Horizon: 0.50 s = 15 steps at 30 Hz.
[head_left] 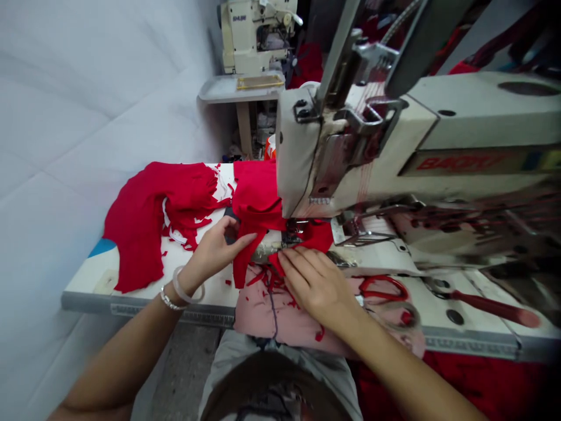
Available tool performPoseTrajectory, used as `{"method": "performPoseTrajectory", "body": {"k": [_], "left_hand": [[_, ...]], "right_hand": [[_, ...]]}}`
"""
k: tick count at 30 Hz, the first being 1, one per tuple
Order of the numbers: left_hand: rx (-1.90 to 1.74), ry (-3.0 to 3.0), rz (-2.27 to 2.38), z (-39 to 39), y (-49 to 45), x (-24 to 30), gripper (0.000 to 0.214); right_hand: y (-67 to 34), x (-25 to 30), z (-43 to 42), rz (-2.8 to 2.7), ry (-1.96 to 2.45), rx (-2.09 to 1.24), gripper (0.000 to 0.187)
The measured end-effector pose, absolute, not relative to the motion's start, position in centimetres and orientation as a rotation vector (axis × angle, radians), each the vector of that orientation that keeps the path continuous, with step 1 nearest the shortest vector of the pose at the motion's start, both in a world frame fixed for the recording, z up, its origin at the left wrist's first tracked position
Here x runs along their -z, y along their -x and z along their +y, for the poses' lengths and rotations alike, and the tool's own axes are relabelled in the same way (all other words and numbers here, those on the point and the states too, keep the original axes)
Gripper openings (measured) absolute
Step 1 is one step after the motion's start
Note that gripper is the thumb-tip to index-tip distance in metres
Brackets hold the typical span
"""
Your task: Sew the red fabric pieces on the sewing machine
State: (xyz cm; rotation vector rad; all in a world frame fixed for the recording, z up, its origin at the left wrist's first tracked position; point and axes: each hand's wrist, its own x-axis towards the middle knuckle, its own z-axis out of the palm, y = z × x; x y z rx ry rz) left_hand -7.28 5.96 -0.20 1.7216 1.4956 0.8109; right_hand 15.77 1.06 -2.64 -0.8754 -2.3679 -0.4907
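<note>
A piece of red fabric [256, 204] runs under the head of a cream sewing machine [394, 152], near its presser foot [294, 229]. My left hand [214, 251] lies on the left part of this fabric, fingers stretched flat and pressing it onto the white table [87, 280]. My right hand [313, 280] rests with flat fingers on the fabric's near edge, just in front of the presser foot. Neither hand grips the cloth; both press on it. Bracelets circle my left wrist.
A heap of red cloth pieces [149, 216] with scraps lies at the table's left. Red-handled scissors [381, 287] and a red-handled tool [495, 307] lie to the right. Pink cloth [263, 316] hangs over the front edge. A second sewing machine [254, 35] stands behind.
</note>
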Motion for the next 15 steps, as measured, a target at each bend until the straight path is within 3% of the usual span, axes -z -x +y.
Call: {"method": "performPoseTrajectory", "body": {"k": [8,15], "left_hand": [[-0.929,-1.146,1.429,6.4,9.2,1.2,0.045],[-0.897,-1.211,1.574,6.0,10.6,1.2,0.041]], "right_hand": [[-19.2,2.9,-0.5,-2.461,1.184,0.636,0.049],[-18.6,2.7,-0.1,-2.388,1.098,0.573,0.036]]}}
